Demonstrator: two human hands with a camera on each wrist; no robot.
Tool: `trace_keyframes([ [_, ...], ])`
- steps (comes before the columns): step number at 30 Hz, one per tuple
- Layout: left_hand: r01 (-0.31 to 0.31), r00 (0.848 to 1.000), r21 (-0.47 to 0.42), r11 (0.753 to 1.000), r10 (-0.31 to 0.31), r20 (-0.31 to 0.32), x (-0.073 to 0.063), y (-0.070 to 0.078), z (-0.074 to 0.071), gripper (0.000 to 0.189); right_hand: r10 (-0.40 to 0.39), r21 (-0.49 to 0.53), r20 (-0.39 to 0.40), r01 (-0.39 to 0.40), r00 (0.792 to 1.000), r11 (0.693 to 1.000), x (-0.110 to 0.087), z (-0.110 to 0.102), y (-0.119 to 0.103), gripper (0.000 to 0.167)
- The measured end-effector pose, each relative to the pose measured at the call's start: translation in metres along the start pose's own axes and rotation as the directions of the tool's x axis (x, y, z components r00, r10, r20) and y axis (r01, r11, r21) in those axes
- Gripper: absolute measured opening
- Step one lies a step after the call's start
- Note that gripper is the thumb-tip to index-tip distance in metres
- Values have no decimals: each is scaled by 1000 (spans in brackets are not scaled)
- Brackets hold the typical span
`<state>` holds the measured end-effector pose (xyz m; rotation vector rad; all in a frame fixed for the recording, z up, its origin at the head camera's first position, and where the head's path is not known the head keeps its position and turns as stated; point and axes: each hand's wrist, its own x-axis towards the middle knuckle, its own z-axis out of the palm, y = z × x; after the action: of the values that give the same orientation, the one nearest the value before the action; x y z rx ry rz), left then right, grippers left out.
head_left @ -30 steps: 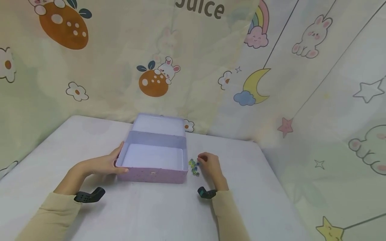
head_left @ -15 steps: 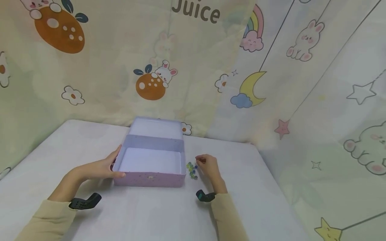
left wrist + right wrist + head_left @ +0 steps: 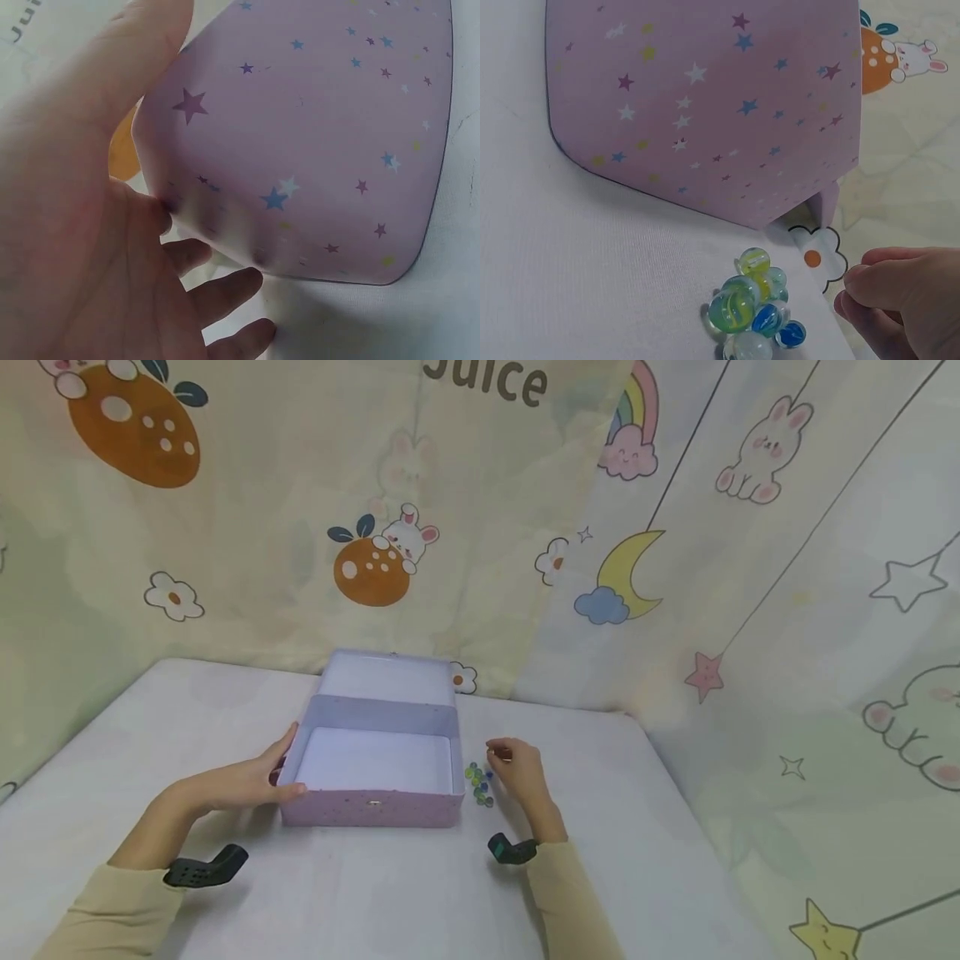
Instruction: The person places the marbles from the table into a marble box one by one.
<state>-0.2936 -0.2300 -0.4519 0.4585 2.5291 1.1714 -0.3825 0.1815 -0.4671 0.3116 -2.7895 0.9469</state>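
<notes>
A pink box (image 3: 420,810) with a star print and white inside stands in the middle of the table, its lid tipped back. My left hand (image 3: 243,782) grips the near left corner, the thumb at the front wall and the fingers along the side. Beside the box's right wall lies a cluster of several glass marbles (image 3: 735,311), green, yellow, blue and clear. Close by them on the right hovers my right hand (image 3: 521,774), fingers curled, thumb and fingertips drawn together. Nothing shows between those fingertips in the right wrist view.
A white cloth covers the table (image 3: 360,893). Behind it hangs a printed curtain (image 3: 495,552) with rabbits, oranges and flowers, close at the back of the raised lid (image 3: 390,677). Black straps with small devices sit on both wrists.
The head view has shifted slightly. My right fingertips have risen a little above the marbles. The left hand keeps its place on the box, and box and marbles stay put.
</notes>
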Motion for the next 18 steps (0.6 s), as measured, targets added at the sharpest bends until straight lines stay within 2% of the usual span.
trace_keyframes([
  [4, 13, 1000, -7, 1000, -13, -7, -2, 2, -1, 112, 2, 2, -13, -2, 1000, 1000, -1, 0, -5, 18],
  [9, 0, 1000, -29, 1000, -1, -18, -4, 7, -2, 115, -27, -1, -49, 27, 998, 1000, -2, -3, -10, 16],
  [18, 2, 1000, -99, 995, -4, -12, -1, -1, 2, 114, -90, -3, -98, 90, 991, 996, -2, -6, -11, 15],
])
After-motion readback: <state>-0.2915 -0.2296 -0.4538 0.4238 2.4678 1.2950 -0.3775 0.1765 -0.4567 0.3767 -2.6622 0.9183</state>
